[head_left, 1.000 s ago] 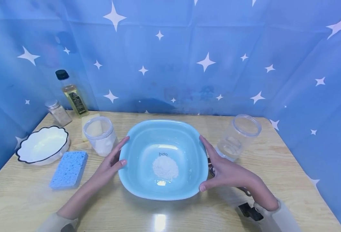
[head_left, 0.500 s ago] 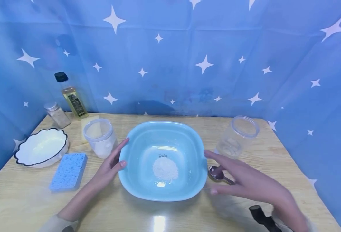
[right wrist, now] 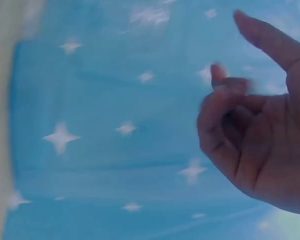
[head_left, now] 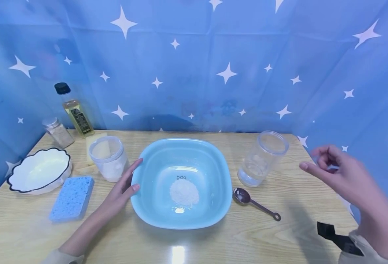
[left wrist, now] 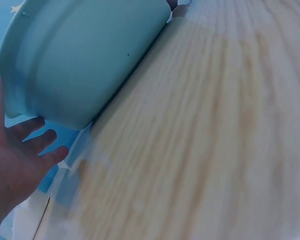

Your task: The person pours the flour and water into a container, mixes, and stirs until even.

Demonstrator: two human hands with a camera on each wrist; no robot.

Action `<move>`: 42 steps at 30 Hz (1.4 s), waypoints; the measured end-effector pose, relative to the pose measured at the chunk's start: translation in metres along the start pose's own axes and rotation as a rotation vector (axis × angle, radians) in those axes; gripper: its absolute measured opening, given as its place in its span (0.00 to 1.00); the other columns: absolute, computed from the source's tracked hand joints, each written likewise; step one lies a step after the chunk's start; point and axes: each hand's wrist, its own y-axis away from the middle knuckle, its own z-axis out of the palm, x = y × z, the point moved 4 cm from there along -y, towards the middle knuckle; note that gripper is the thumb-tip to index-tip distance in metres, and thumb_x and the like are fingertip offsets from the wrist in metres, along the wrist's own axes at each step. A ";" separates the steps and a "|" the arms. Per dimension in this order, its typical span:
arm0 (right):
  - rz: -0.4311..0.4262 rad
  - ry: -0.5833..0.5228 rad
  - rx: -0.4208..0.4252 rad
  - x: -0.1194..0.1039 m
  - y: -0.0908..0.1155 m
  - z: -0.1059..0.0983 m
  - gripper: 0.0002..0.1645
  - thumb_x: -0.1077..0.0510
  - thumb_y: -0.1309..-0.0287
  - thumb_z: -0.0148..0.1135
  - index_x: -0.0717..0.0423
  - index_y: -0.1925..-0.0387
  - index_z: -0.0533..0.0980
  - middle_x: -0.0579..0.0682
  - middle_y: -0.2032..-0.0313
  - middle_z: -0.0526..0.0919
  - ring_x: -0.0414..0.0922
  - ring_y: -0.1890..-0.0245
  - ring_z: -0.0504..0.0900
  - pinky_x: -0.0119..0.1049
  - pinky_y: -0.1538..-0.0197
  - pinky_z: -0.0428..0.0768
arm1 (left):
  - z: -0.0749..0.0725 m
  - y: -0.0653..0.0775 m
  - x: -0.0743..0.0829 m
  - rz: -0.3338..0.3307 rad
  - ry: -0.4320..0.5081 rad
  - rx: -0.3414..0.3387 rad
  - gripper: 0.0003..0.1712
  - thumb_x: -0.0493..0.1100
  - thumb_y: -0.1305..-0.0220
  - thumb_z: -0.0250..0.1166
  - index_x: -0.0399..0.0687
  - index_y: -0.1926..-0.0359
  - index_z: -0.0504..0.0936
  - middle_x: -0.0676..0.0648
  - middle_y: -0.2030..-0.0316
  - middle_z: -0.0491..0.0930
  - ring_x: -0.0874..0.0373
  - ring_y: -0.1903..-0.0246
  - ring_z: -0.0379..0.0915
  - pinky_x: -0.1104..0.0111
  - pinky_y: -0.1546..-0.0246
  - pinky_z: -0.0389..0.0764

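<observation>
A light blue basin (head_left: 180,154) with a mound of white powder (head_left: 184,192) in it sits mid-table. My left hand (head_left: 122,189) touches the basin's left side with fairly straight fingers; the left wrist view shows that hand (left wrist: 17,155) beside the basin's outer wall (left wrist: 85,60). Raised at the far right, my right hand (head_left: 348,176) holds nothing. In the right wrist view its fingers (right wrist: 217,125) are loosely curled and the thumb sticks out. Between basin and right hand lie a dark spoon (head_left: 259,207) with white traces and a clear jar (head_left: 263,159) with some clear liquid.
Left of the basin stands a jar of white powder (head_left: 109,161). Farther left are a blue sponge (head_left: 71,200), a white scalloped dish (head_left: 40,170), a shaker jar (head_left: 58,132) and an oil bottle (head_left: 76,113). A starry blue cloth (head_left: 194,66) hangs behind the table.
My right hand has let go of the basin's right side and moved right and up, uncovering the spoon. Its fingers have curled in. My left hand has stayed at the basin.
</observation>
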 end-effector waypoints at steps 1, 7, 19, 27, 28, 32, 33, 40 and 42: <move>0.026 -0.022 -0.023 0.008 -0.005 0.003 0.25 0.55 0.44 0.65 0.55 0.47 0.68 0.50 0.67 0.71 0.32 0.70 0.70 0.22 0.74 0.66 | 0.000 0.000 0.000 -0.002 -0.003 -0.001 0.34 0.37 0.30 0.49 0.61 0.28 0.50 0.49 0.29 0.46 0.42 0.34 0.48 0.72 0.46 0.67; 0.022 -0.250 -0.246 0.029 -0.032 0.044 0.53 0.59 0.44 0.64 0.52 0.28 0.39 0.61 0.37 0.58 0.55 0.38 0.62 0.28 0.49 0.74 | 0.000 -0.001 -0.001 -0.003 -0.015 0.000 0.34 0.37 0.30 0.48 0.61 0.28 0.50 0.49 0.29 0.46 0.41 0.34 0.49 0.72 0.47 0.68; 0.062 -0.356 -0.196 0.026 -0.048 0.089 0.49 0.57 0.45 0.66 0.63 0.33 0.46 0.65 0.36 0.58 0.63 0.38 0.60 0.46 0.47 0.71 | 0.001 0.000 -0.002 0.002 -0.018 0.008 0.34 0.35 0.31 0.48 0.60 0.29 0.51 0.46 0.30 0.49 0.40 0.37 0.55 0.70 0.50 0.73; 0.075 -0.286 0.021 0.018 -0.050 0.103 0.47 0.52 0.52 0.71 0.62 0.37 0.56 0.60 0.42 0.66 0.57 0.46 0.69 0.52 0.50 0.73 | 0.001 0.000 -0.004 -0.003 0.000 0.008 0.33 0.35 0.31 0.48 0.59 0.28 0.51 0.43 0.30 0.49 0.39 0.38 0.55 0.69 0.51 0.75; 0.083 -0.285 0.044 0.017 -0.051 0.104 0.46 0.51 0.52 0.71 0.61 0.38 0.56 0.60 0.43 0.67 0.56 0.46 0.70 0.52 0.50 0.73 | 0.000 0.000 -0.005 -0.004 0.005 0.009 0.33 0.36 0.31 0.48 0.59 0.28 0.51 0.43 0.30 0.49 0.38 0.38 0.55 0.69 0.52 0.75; 0.079 -0.326 0.091 0.014 -0.052 0.111 0.45 0.55 0.53 0.72 0.62 0.39 0.57 0.60 0.45 0.68 0.57 0.46 0.70 0.54 0.46 0.72 | 0.000 0.003 -0.007 -0.007 0.012 0.012 0.33 0.35 0.31 0.48 0.57 0.28 0.50 0.42 0.30 0.48 0.38 0.38 0.54 0.69 0.52 0.75; 0.074 -0.337 0.096 0.013 -0.052 0.112 0.44 0.56 0.53 0.72 0.62 0.40 0.57 0.59 0.46 0.69 0.56 0.46 0.70 0.54 0.45 0.71 | -0.001 0.005 -0.008 -0.008 0.013 0.016 0.33 0.35 0.31 0.48 0.57 0.28 0.51 0.41 0.30 0.48 0.39 0.38 0.54 0.69 0.52 0.75; -0.035 -0.372 0.170 -0.005 -0.055 0.098 0.43 0.66 0.57 0.72 0.60 0.42 0.57 0.55 0.49 0.72 0.46 0.48 0.71 0.38 0.45 0.73 | 0.000 0.003 -0.007 0.014 0.000 0.031 0.32 0.34 0.31 0.48 0.55 0.29 0.52 0.41 0.32 0.51 0.39 0.39 0.57 0.68 0.53 0.76; -0.101 -0.327 0.179 -0.015 -0.055 0.092 0.43 0.68 0.60 0.73 0.61 0.43 0.59 0.56 0.51 0.74 0.46 0.50 0.71 0.35 0.49 0.73 | 0.001 0.001 -0.005 0.018 0.004 0.024 0.32 0.34 0.31 0.48 0.55 0.29 0.52 0.40 0.32 0.52 0.39 0.40 0.58 0.67 0.54 0.77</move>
